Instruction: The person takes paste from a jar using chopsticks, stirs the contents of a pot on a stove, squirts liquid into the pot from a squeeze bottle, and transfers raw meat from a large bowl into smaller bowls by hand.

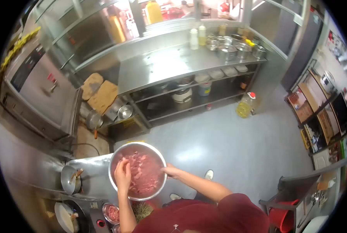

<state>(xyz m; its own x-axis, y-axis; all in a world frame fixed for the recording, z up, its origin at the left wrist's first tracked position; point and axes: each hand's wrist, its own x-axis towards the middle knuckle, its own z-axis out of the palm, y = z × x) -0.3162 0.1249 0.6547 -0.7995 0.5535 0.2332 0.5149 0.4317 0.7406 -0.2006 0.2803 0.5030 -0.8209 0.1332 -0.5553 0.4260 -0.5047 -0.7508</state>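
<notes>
A large steel bowl (160, 149) is held low in front of me. Raw sliced meat (144, 174) covers its bottom in a pinkish mass. My left hand (122, 173) reaches over the near left rim, its fingers bent together in the meat; the fingertips are partly hidden. On the bowl's right side, my right hand (171, 171) grips the rim. Close below the bowl, a smaller steel bowl (112, 213) contains more raw meat.
Pans (71, 179) and a stove knob (100, 223) lie at lower left. Ahead stands a steel worktable (158, 66) with pots (227, 52). An oil jug (245, 105) stands on the floor. A red bucket (284, 217) is at lower right.
</notes>
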